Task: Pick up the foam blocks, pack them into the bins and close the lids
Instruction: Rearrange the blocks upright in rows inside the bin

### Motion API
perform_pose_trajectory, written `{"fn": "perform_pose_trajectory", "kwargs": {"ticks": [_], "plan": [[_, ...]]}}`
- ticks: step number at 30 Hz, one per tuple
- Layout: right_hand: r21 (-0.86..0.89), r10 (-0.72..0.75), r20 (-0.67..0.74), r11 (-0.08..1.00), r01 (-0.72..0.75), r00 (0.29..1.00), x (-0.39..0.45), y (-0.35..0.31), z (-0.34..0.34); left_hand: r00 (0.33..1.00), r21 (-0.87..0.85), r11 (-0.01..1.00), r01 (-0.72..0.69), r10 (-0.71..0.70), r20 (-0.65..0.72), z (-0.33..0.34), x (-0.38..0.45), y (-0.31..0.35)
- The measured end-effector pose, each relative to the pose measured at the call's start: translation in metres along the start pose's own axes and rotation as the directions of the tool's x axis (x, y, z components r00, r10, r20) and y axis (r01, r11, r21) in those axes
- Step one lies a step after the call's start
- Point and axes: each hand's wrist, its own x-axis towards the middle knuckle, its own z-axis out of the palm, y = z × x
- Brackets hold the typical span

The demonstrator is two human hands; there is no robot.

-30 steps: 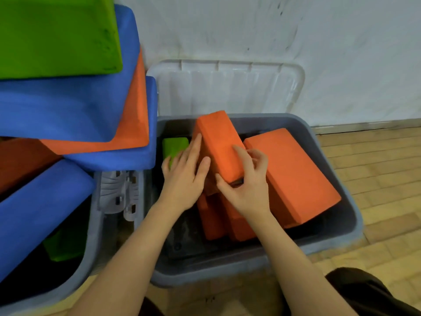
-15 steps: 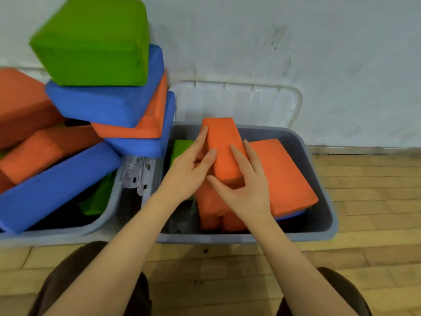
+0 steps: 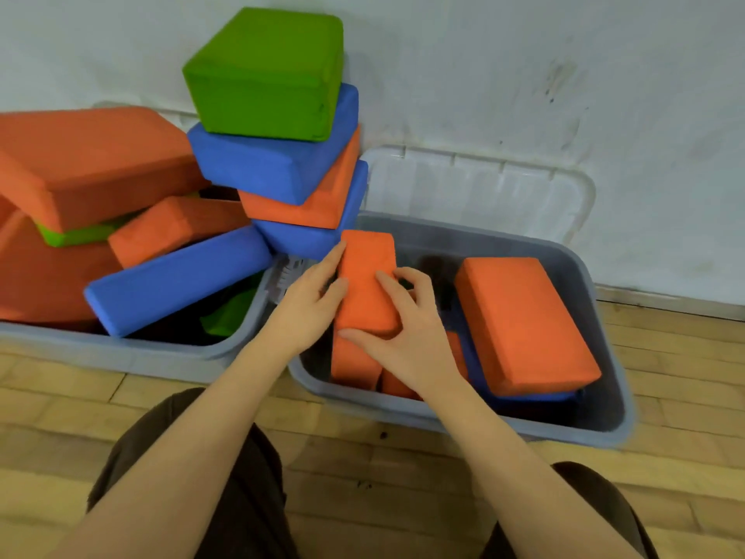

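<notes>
An orange foam block [image 3: 367, 276] sits atop upright orange blocks [image 3: 354, 361] at the left end of the right grey bin [image 3: 604, 429]. My right hand [image 3: 407, 340] grips the block, fingers curled over its top and thumb at its near end. My left hand [image 3: 310, 312] presses against its left side with straight fingers. A larger orange block [image 3: 524, 320] lies flat on a blue block [image 3: 528, 397] in the same bin. The bin's clear lid [image 3: 475, 187] stands open against the wall.
The left grey bin [image 3: 141, 357] is heaped above its rim with orange, blue and green blocks. A leaning stack topped by a green block [image 3: 266, 74] overhangs the gap between the bins. Wooden floor and my knees are in front.
The held orange block has shifted left and settled lower over the upright blocks. The larger orange block now lies flatter at the right. My view has pulled back and swung left.
</notes>
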Motion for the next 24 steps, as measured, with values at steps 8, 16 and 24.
{"fn": "perform_pose_trajectory", "kwargs": {"ticks": [8, 16, 24], "plan": [[0.086, 0.032, 0.067, 0.996, -0.037, 0.997, -0.022, 0.028, 0.032, 0.993, 0.313, 0.946, 0.082, -0.105, 0.059, 0.009, -0.004, -0.039], [0.172, 0.223, -0.07, 0.963, -0.208, 0.972, 0.018, 0.076, 0.02, 0.986, 0.591, 0.797, 0.124, -0.166, 0.018, 0.031, 0.024, -0.013], [-0.34, 0.341, 0.302, 0.911, -0.233, 0.89, 0.071, 0.137, 0.051, 0.99, 0.662, 0.737, 0.137, -0.099, -0.096, 0.037, 0.026, -0.013]]}}
